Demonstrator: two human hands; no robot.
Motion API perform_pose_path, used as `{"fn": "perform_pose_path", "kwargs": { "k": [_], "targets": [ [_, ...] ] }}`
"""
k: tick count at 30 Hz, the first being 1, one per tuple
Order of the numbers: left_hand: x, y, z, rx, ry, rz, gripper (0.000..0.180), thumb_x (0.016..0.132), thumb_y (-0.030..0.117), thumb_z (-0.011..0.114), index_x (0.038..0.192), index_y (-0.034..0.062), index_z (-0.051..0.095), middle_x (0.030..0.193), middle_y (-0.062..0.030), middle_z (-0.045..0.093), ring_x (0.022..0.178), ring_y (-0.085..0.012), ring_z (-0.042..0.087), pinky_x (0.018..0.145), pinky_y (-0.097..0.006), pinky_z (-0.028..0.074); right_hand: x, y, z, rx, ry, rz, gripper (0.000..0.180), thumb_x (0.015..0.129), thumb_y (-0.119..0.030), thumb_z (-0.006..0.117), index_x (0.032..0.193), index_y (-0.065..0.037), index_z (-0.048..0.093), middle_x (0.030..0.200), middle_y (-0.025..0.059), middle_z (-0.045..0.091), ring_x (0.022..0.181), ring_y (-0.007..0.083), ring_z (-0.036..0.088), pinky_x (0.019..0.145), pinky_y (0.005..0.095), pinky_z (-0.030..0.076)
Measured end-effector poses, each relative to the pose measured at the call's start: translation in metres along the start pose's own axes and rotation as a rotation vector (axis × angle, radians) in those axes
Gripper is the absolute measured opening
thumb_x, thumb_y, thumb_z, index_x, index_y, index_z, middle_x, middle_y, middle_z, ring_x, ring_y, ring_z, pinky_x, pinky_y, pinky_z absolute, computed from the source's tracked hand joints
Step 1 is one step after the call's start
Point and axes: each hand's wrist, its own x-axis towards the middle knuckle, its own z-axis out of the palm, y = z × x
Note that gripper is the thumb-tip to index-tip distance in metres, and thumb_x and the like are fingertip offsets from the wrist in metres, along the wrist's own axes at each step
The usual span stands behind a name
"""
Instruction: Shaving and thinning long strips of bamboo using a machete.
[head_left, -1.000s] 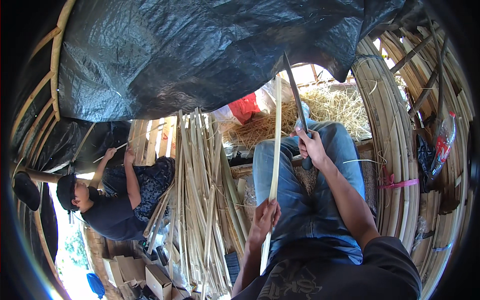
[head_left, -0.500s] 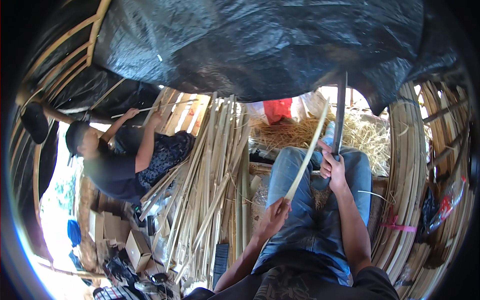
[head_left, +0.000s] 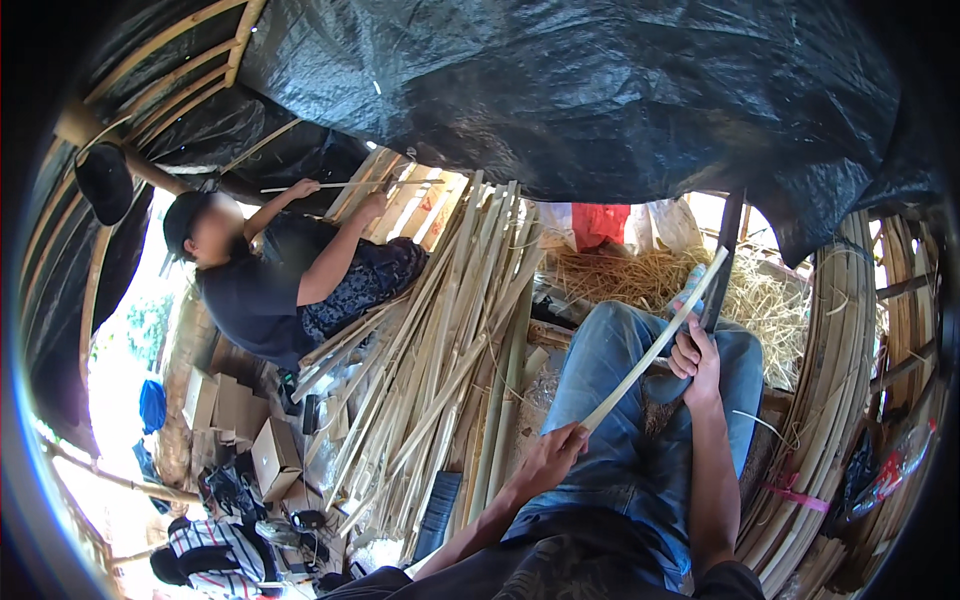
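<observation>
My left hand (head_left: 557, 457) is closed round the lower part of a long, pale bamboo strip (head_left: 650, 355). The strip slants up and to the right across my jeans, its far end beside a long dark blade (head_left: 727, 250). That blade, which looks like a machete, points up and away from my right hand (head_left: 697, 355), whose fingers wrap its lower end. The strip passes close by my right fingers; whether it touches the blade I cannot tell. The handle is mostly hidden by my hand.
A big heap of split bamboo strips (head_left: 440, 340) lies to my left. Beyond it sits a co-worker (head_left: 265, 285) holding a thin strip. Straw (head_left: 620, 280) covers the ground ahead; a tied strip bundle (head_left: 835, 350) stands at right. Black sheeting (head_left: 560, 100) hangs overhead.
The strip has swung to the right, toward the blade and my right hand. My view has shifted, so the surroundings sit farther right and lower.
</observation>
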Motion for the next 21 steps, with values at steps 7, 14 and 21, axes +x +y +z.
{"fn": "perform_pose_path", "kwargs": {
  "k": [7, 14, 21],
  "targets": [
    [0.002, 0.003, -0.005, 0.129, 0.045, -0.04, 0.036, 0.107, 0.033, 0.046, 0.091, 0.0037, 0.06, 0.067, -0.0097, 0.053, 0.063, -0.0245, 0.055, 0.062, -0.039, 0.043, -0.004, 0.0, -0.001, 0.006, -0.048, -0.043, 0.047, 0.104, -0.027, 0.055, 0.145, -0.003, 0.049, 0.056, -0.0096, 0.03, 0.04, 0.0015, 0.03, 0.037, 0.0207, 0.028],
    [-0.003, -0.002, -0.007, 0.283, 0.204, 0.068, 0.029, 0.105, 0.028, 0.051, 0.096, 0.0024, 0.061, 0.069, -0.0175, 0.058, 0.062, -0.0349, 0.059, 0.06, -0.044, 0.042, -0.01, 0.002, 0.003, -0.017, -0.153, -0.049, 0.053, 0.108, -0.032, 0.047, 0.152, -0.005, 0.039, 0.057, -0.0107, 0.028, 0.042, 0.0004, 0.029, 0.038, 0.0195, 0.026],
    [0.001, -0.002, -0.028, 0.524, 0.422, 0.159, 0.018, 0.1, 0.025, 0.059, 0.1, 0.0085, 0.066, 0.068, -0.0202, 0.065, 0.066, -0.0448, 0.064, 0.06, -0.055, 0.048, -0.005, 0.012, 0.01, 0.194, -0.21, 0.068, 0.054, 0.107, -0.031, 0.049, 0.154, -0.008, 0.036, 0.059, -0.0104, 0.028, 0.044, 0.0006, 0.028, 0.04, 0.0182, 0.029]
  ]
}}
